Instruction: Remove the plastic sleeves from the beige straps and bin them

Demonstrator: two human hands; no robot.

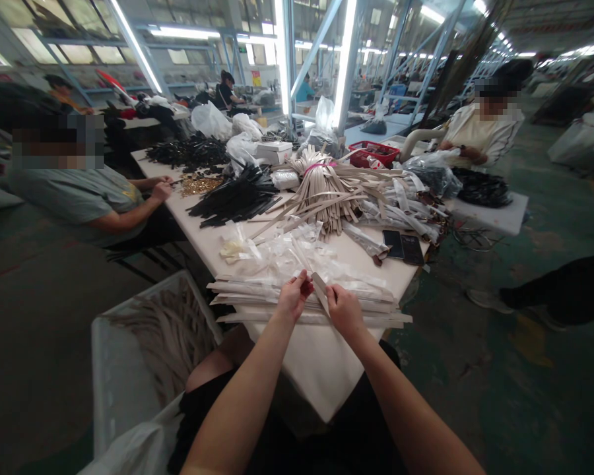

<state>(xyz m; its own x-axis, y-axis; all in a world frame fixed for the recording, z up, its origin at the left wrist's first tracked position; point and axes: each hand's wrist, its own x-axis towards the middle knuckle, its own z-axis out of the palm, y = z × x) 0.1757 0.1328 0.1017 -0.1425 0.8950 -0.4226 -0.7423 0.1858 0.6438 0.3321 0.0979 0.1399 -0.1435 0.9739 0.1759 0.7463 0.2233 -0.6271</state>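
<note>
My right hand [345, 309] is closed on a beige strap [321, 290], whose upper end points up between my hands. Close by on the left, my left hand [296, 295] has its fingers pinched together near the strap's end; what they hold, if anything, is too small to make out. Beneath both hands, wrapped beige straps [247, 298] lie side by side across the white table [321, 369]. Clear plastic sleeves [272, 254] are heaped just beyond them. A large bundle of beige straps [321, 181], tied with a pink band, lies farther back.
Black straps [237, 194] and gold pieces [205, 185] lie at the back left. Two phones [402, 247] rest near the right edge. A white crate [123, 369] of straps stands at lower left. People sit at left [94, 198] and right [485, 125]; a red basket [373, 153] is behind.
</note>
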